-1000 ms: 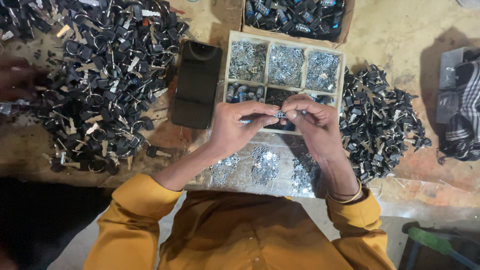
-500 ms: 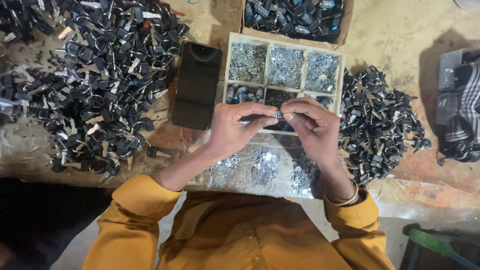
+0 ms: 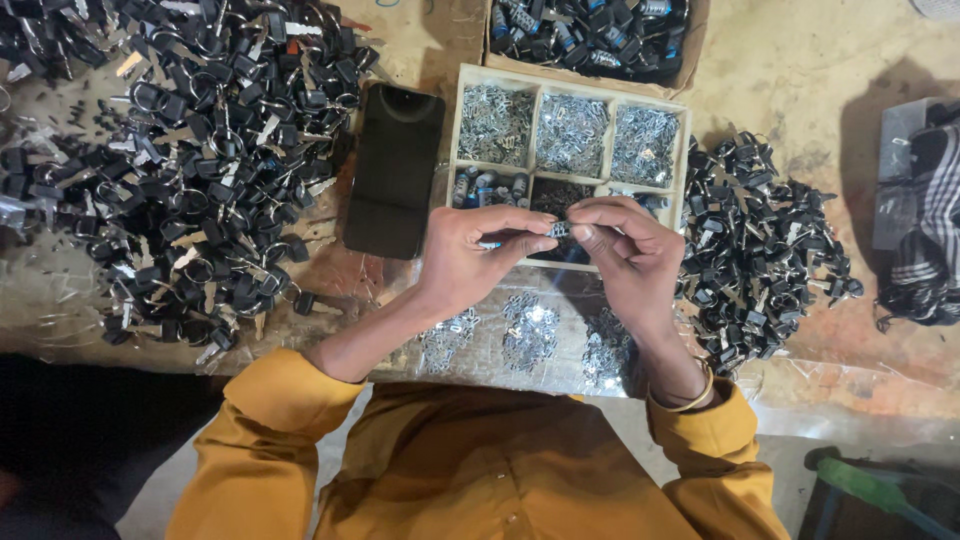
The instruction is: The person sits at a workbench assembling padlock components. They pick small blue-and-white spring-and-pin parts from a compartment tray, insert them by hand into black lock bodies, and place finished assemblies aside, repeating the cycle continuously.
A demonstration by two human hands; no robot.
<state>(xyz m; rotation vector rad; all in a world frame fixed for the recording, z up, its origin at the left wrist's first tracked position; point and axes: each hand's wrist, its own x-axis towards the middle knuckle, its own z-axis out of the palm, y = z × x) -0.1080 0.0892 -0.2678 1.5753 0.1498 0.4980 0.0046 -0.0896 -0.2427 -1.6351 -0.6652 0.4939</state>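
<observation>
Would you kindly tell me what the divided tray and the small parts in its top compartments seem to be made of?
The tray looks like pale unfinished wood or board: matte, cream walls with thick dividers. The small parts look like bright metal: silvery and glinting under the light. Their exact metal cannot be told.

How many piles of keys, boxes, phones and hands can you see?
Piles of black keys: 2, big pile, small pile
Boxes: 2, tray with compartments, cardboard box
Phones: 1
Hands: 2, left hand, right hand
Total: 7

A key-assembly workshop: heaps of black-headed keys [image 3: 200,150], compartmented parts tray [image 3: 570,82].
</observation>
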